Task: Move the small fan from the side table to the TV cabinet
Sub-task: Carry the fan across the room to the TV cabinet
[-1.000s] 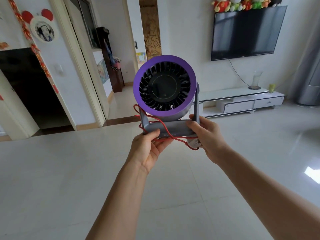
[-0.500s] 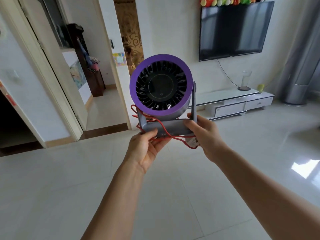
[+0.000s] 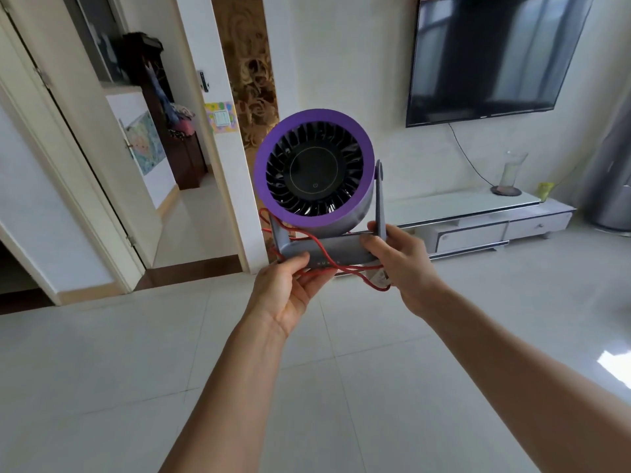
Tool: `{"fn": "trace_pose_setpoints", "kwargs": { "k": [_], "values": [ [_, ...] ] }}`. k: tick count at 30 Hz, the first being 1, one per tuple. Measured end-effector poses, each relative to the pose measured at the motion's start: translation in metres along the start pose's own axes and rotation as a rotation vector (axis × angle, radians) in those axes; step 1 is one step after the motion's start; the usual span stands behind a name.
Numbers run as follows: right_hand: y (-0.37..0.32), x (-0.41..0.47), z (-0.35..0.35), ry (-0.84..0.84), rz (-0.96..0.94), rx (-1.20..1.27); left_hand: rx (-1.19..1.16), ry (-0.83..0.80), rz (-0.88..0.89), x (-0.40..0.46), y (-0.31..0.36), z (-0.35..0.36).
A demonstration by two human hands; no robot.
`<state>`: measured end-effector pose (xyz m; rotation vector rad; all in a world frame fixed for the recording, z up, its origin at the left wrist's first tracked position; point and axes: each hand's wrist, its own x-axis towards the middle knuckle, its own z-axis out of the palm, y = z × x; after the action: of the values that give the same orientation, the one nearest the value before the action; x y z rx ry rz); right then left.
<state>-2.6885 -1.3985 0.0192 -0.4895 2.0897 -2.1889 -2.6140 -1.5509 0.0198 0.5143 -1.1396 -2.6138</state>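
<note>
- Closer now to the far wall than a second ago: doorway slid off to the left, TV (image 3: 495,56) grown larger and higher, cabinet (image 3: 478,208) nearer; grip on the fan unchanged.
- Left hand (image 3: 283,291) clamped on the left end of the fan's grey base, thumb on the front edge, fingers underneath.
- Fan (image 3: 314,172) held up in mid-air between both hands, upright, purple ring and black grille facing the camera; well short of the cabinet, above bare floor.
- Red cord (image 3: 327,257) looped loosely around the base and trailing below it, a small tag or plug at its right end, partly hidden.
- Right hand (image 3: 403,264) closed on the right end of the base, just below the upright bracket arm.
- Likely light and rigid, plastic by the look; base the sound place to hold, since the head probably pivots in the bracket. Loose cord worth gathering so as not to snag when setting down.
- Glass vase (image 3: 510,172) on a dark mat at the cabinet's right part, seemingly empty; small yellow-green cup (image 3: 545,191) beside it, contents impossible to tell.
</note>
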Motion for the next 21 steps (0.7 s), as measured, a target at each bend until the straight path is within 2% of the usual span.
{"fn": "trace_pose_setpoints", "kwargs": {
  "k": [9,21],
  "values": [
    [0.040,0.158,0.010,0.002,-0.009,-0.026,0.031,-0.005,-0.030,0.167,0.014,0.017],
    [0.077,0.411,0.047,0.082,0.040,-0.055,0.059,-0.049,-0.065,0.417,0.079,0.054]
  ]
}}
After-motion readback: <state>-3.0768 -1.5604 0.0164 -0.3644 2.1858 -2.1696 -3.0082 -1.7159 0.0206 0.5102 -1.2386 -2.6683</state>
